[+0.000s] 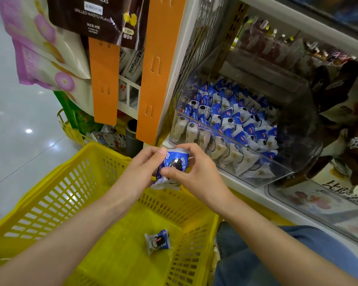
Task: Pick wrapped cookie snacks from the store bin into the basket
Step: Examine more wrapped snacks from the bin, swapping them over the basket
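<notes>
Hands point(145, 168) on snacks point(175, 162) between bin point(287, 171) and basket point(70, 182)

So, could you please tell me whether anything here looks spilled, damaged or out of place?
Nothing stands out. The packets in the clear bin stand in tidy rows, one wrapped snack lies intact on the yellow basket floor, and the left hand and right hand hold a second snack above it.
</notes>
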`<state>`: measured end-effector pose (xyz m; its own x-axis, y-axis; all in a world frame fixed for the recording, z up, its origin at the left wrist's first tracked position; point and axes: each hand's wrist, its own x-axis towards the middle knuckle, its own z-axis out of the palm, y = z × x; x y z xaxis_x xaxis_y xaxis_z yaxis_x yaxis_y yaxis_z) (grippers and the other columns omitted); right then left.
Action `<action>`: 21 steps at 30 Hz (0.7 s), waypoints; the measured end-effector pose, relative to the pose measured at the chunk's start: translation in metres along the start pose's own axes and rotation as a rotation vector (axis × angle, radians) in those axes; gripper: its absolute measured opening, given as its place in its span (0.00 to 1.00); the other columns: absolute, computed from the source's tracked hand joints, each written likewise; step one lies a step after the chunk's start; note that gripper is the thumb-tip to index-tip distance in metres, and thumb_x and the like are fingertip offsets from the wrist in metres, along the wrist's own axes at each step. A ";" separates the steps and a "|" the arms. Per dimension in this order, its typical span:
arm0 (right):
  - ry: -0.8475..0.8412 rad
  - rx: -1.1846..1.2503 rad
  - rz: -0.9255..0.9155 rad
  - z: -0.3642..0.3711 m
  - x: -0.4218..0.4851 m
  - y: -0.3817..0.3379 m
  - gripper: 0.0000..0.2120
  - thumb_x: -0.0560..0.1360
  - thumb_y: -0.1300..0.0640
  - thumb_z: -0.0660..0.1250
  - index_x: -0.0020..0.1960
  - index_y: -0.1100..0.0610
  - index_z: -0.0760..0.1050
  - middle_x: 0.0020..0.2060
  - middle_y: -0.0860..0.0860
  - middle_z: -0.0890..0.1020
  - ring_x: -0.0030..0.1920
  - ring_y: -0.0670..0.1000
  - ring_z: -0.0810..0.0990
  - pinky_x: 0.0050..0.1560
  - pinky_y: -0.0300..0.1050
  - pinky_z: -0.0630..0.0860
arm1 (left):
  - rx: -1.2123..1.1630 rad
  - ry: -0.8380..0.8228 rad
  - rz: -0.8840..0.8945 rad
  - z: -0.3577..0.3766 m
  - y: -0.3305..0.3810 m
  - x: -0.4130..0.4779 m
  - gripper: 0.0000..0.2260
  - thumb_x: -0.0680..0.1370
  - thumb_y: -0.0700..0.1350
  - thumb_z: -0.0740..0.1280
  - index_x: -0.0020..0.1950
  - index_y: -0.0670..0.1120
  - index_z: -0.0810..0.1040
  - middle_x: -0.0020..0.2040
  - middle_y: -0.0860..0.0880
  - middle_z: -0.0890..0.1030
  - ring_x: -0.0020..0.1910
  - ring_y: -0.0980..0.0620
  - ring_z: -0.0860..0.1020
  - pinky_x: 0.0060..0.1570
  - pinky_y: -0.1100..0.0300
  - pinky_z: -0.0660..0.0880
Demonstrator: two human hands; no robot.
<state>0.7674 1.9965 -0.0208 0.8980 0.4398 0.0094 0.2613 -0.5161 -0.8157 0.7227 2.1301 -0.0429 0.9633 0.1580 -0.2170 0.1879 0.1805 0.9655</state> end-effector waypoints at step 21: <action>0.124 0.238 0.009 -0.010 0.005 -0.003 0.06 0.76 0.60 0.65 0.41 0.53 0.76 0.38 0.54 0.82 0.36 0.47 0.81 0.35 0.40 0.78 | -0.052 0.005 -0.077 -0.007 0.005 0.002 0.12 0.73 0.52 0.68 0.51 0.45 0.77 0.45 0.46 0.84 0.43 0.50 0.83 0.39 0.57 0.79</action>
<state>0.7751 1.9928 -0.0126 0.9404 0.3347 0.0602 0.1753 -0.3255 -0.9291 0.7246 2.1381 -0.0398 0.9453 0.1466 -0.2915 0.2514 0.2426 0.9370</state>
